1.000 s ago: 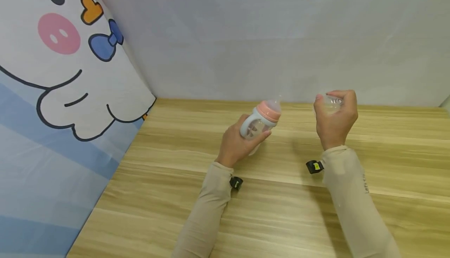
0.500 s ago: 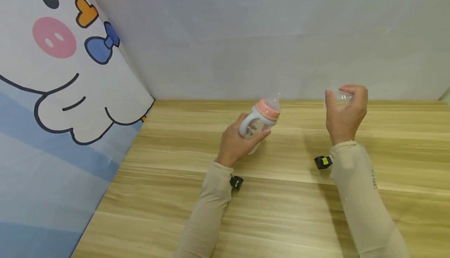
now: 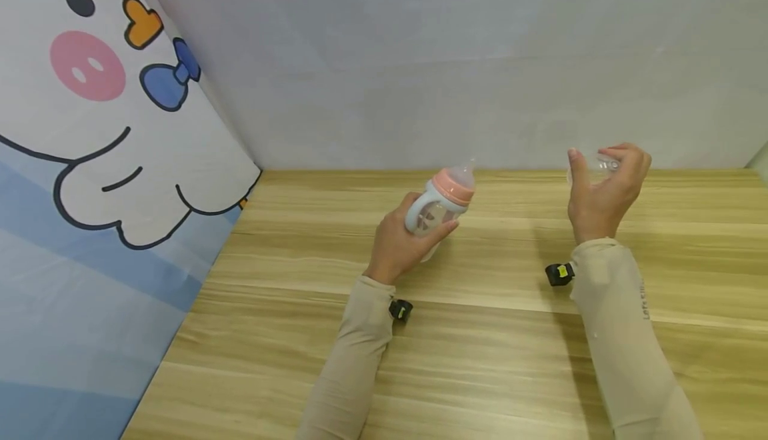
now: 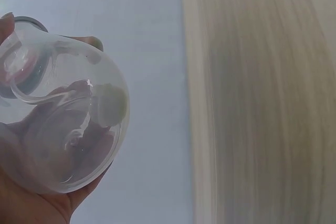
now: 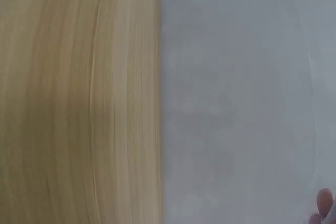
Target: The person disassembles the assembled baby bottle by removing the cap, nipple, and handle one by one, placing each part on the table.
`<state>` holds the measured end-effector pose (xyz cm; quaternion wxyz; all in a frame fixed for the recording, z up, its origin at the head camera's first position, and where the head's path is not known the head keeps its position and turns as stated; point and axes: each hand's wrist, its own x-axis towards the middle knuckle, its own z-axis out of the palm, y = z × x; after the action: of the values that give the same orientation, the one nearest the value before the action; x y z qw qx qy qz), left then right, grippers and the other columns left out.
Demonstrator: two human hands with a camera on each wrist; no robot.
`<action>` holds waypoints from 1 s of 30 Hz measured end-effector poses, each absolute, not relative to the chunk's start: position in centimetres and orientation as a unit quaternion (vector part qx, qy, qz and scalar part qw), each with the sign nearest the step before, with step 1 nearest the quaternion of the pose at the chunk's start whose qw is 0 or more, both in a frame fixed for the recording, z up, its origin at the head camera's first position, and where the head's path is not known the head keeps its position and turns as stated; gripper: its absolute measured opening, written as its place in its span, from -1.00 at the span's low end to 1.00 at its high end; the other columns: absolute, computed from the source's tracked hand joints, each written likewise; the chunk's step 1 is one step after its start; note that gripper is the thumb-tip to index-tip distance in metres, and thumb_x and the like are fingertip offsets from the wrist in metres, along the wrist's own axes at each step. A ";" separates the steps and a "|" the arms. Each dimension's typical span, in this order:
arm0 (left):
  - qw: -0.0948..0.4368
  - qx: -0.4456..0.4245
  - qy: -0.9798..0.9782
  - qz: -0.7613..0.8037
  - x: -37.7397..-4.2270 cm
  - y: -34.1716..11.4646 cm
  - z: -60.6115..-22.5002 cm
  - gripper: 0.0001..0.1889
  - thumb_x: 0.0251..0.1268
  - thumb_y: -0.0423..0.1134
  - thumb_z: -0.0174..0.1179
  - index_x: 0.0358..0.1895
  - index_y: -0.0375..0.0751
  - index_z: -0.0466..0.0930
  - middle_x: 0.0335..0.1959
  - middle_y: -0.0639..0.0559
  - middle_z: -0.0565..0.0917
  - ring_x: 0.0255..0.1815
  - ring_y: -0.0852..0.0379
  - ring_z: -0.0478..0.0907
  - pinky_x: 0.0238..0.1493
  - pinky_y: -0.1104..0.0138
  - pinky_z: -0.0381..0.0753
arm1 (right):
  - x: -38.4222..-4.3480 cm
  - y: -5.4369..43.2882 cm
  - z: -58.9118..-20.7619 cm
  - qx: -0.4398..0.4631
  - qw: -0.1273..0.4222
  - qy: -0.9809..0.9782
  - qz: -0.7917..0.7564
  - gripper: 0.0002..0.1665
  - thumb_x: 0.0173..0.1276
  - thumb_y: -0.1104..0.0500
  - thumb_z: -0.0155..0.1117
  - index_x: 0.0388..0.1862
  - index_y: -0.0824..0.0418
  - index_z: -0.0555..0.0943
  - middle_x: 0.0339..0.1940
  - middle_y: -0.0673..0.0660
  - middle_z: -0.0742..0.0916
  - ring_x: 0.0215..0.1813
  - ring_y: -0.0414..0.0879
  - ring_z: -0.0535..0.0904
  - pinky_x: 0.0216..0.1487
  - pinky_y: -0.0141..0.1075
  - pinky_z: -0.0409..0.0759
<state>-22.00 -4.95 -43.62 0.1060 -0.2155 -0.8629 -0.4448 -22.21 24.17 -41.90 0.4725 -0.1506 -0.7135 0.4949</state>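
Note:
My left hand [image 3: 399, 243] grips a baby bottle [image 3: 453, 189] with a pink collar, a pale blue handle and a clear teat. The bottle is tilted, its teat toward the back right, above the wooden table. Its clear round base [image 4: 68, 129] fills the left of the left wrist view, with fingers showing through. To the right, my right hand [image 3: 606, 200] holds a clear bottle cap [image 3: 599, 169] between thumb and fingers, apart from the bottle. Only fingertips [image 5: 324, 201] show at the corner of the right wrist view.
A wood-grain table [image 3: 480, 360] spreads beneath both hands. Behind its far edge rises a pale grey wall [image 3: 420, 60]. A cartoon-printed panel [image 3: 90, 160] borders the left side.
My right hand has moved to the right with the clear cap, away from the bottle. The left hand and bottle stay nearly in place, and the head view has shifted slightly.

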 end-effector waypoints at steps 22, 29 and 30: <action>0.110 -0.213 -0.863 -0.444 -22.0 -4.8 -43.3 -0.49 0.17 0.14 0.43 0.08 -0.02 0.53 -0.38 0.02 0.69 -0.45 0.17 0.58 -0.46 0.35 0.54 | -21.9 25.9 -41.6 -0.154 0.427 -0.725 0.518 -0.60 0.24 0.32 0.24 0.02 0.04 0.41 0.12 -0.19 0.28 0.22 -0.38 0.21 0.40 -0.44 0.18; 0.111 -0.211 -0.861 -0.449 -22.1 -5.0 -43.2 -0.49 0.17 0.13 0.43 0.06 -0.04 0.53 -0.37 -0.03 0.70 -0.46 0.15 0.58 -0.47 0.35 0.54 | -21.8 25.9 -41.4 -0.170 0.404 -0.731 0.523 -0.57 0.33 0.22 0.33 0.13 0.09 0.43 0.15 -0.18 0.31 0.27 -0.36 0.24 0.47 -0.47 0.18; 0.113 -0.210 -0.860 -0.451 -22.0 -5.1 -43.1 -0.50 0.16 0.13 0.43 0.06 -0.04 0.54 -0.37 -0.04 0.70 -0.45 0.15 0.58 -0.47 0.35 0.54 | -21.8 25.7 -41.3 -0.175 0.398 -0.730 0.527 -0.57 0.33 0.22 0.33 0.13 0.09 0.43 0.15 -0.19 0.31 0.28 -0.36 0.24 0.48 -0.47 0.17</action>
<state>-22.01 -5.09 -43.11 0.1127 -0.2097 -0.8604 -0.4505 -21.76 25.73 -41.28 0.3979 -0.1746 -0.7302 0.5272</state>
